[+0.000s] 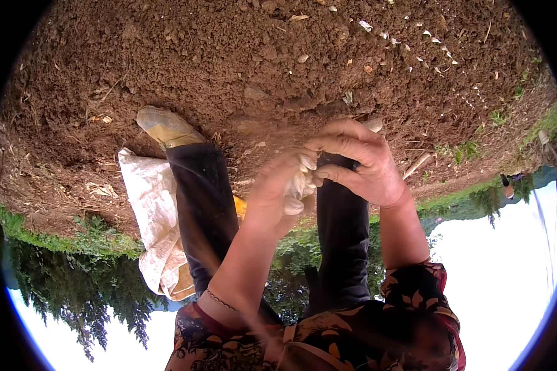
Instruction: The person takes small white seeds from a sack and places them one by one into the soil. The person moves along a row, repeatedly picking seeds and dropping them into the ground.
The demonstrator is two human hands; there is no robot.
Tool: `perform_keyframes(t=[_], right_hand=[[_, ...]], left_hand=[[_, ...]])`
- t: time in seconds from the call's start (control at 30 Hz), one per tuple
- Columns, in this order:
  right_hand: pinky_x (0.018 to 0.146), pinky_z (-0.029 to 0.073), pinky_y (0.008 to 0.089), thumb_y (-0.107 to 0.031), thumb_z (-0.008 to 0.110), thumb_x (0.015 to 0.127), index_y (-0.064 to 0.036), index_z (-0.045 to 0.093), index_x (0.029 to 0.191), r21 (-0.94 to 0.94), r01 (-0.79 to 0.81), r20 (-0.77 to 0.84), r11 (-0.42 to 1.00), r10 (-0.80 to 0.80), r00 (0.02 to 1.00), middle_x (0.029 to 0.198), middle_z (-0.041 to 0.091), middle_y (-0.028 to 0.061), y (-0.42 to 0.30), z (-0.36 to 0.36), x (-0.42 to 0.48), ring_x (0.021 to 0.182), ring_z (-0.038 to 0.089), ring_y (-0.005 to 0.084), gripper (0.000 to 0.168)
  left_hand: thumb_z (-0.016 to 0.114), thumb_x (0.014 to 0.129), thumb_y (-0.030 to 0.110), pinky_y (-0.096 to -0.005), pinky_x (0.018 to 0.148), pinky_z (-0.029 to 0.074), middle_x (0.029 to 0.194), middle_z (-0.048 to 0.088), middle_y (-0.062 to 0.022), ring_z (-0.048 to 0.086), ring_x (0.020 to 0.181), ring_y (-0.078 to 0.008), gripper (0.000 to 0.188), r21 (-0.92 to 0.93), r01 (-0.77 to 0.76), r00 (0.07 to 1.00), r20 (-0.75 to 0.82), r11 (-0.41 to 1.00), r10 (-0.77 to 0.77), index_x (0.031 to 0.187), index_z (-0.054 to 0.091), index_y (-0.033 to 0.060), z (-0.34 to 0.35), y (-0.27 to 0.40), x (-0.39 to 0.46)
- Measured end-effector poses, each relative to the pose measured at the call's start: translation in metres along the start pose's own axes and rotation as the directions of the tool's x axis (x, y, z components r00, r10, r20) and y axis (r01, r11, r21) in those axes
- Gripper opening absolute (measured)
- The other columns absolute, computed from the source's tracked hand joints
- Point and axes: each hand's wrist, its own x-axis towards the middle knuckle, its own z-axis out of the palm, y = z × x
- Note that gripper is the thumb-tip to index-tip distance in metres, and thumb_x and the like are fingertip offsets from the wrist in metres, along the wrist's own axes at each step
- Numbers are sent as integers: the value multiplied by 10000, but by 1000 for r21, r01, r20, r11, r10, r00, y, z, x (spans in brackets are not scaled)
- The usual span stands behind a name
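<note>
My left hand (271,181) is cupped around several pale garlic cloves (300,181), held above the ground between my legs. It looks slightly blurred. Close against it on the right, my right hand (359,155) reaches in with bent fingers. Its thumb tip touches the cloves, and its fingertips meet the left hand's fingers. Whether a clove is pinched in the right hand cannot be made out. Loose brown soil (190,60) spreads in front of me. Rows of small whitish cloves (435,40) lie on it at the upper right.
A white woven sack (151,195) lies beside my left leg, near my muddy shoe (169,125). Something yellow (240,207) shows behind that leg. A stick (417,164) lies to the right of my right hand. Grass (65,236) and trees border the soil.
</note>
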Motion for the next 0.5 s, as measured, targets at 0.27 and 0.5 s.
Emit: perform_keyframes(t=[0.27, 0.5], right_hand=[[673, 492, 326, -11, 741, 628, -34, 689, 869, -266, 196, 63, 944, -186, 981, 852, 609, 64, -10, 3, 6, 761, 616, 210, 247], [553, 523, 262, -122, 724, 752, -51, 687, 856, -384, -39, -404, 923, -130, 905, 802, 682, 76, 10, -24, 44, 623, 630, 129, 131]], left_hand=[[532, 891, 263, -216, 403, 416, 759, 587, -49, 559, 613, -102, 220, 179, -8, 988, -150, 984, 36, 934, 580, 52, 11, 0, -4], [500, 929, 314, -238, 438, 464, 802, 546, -8, 602, 787, -161, 302, 200, -32, 994, -94, 979, 51, 1043, 614, 59, 4, 2, -4]])
